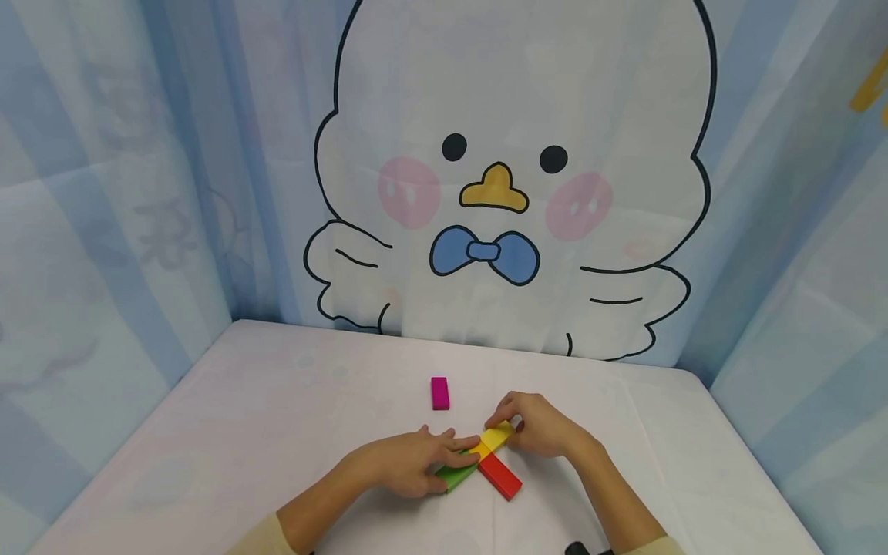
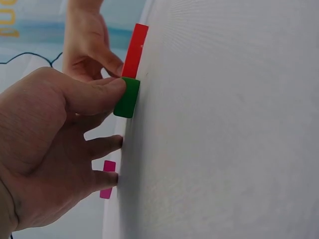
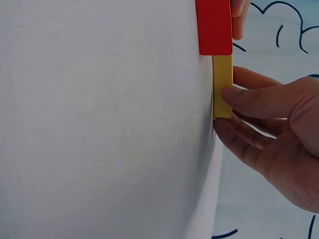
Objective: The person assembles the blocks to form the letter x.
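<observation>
In the head view, my left hand [image 1: 416, 462] reaches over a green block [image 1: 459, 478]. Its thumb presses the green block's end in the left wrist view, and its index finger lies across the top; other fingertips rest near an orange-yellow block [image 1: 476, 449]. My right hand [image 1: 541, 425] pinches a yellow block [image 1: 498, 435] between thumb and fingers. The green, orange-yellow and yellow blocks form a slanting row. Against its near side, a red block [image 1: 501, 478] meets the row at an angle. Part of the green block is hidden under my left fingers.
A magenta block [image 1: 440, 393] lies apart, farther back on the white-covered table [image 1: 312, 401]. Behind the table hangs a curtain [image 1: 624, 100] with a cartoon bird print. A dark object [image 1: 577, 548] shows at the bottom edge beside my right forearm.
</observation>
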### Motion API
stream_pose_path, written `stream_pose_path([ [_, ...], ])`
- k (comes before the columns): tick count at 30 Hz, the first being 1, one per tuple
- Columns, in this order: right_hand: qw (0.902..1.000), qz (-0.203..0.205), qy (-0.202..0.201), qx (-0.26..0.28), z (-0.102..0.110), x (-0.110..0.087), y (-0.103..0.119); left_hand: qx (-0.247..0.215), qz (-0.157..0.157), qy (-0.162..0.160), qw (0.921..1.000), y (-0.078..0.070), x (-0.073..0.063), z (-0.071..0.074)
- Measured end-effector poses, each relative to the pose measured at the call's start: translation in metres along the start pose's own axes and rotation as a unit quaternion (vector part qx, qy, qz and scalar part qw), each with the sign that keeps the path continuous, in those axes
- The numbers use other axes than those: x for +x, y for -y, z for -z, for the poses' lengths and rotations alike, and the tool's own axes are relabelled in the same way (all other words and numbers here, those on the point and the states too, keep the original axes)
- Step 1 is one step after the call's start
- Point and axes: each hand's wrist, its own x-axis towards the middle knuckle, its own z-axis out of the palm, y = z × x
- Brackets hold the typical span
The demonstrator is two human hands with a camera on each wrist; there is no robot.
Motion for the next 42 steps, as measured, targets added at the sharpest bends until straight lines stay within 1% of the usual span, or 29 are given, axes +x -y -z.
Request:
stream_pose_path([
  [8,0.9999,-0.004,0.001,0.015,-0.001,-0.004,0.0,-0.017,-0.003,0.009,0.9998,0.003,-0.003,0.001],
  [11,0.9999,-0.005,-0.002,0.009,-0.001,-0.007,0.001,-0.021,-0.007,0.011,0.9997,0.004,-0.004,0.001],
  [17,0.9998,0.007,-0.017,-0.01,0.0,-0.016,0.003,-0.031,-0.014,0.008,0.9994,0.004,-0.004,0.001],
  [23,0.9997,-0.001,-0.023,-0.006,0.0,-0.024,0.006,-0.041,-0.014,0.009,0.999,0.003,-0.006,0.003],
  [27,0.9997,0.0,-0.023,-0.005,0.0,-0.029,0.007,-0.038,-0.015,0.008,0.9991,0.003,-0.006,0.004],
  [30,0.9998,0.003,-0.016,-0.006,0.001,-0.031,0.008,-0.037,-0.016,0.009,0.9991,0.004,-0.005,0.005],
  [35,0.9999,0.006,0.008,-0.011,0.001,-0.035,0.01,-0.033,-0.017,0.011,0.9992,0.004,-0.004,0.006],
  [39,0.9997,0.016,0.018,-0.007,0.002,-0.039,0.01,-0.026,-0.01,0.005,0.9996,0.004,-0.005,0.008],
  [42,0.9994,0.028,0.022,0.002,0.003,-0.042,0.01,-0.034,-0.007,-0.003,0.9994,0.005,-0.006,0.01],
])
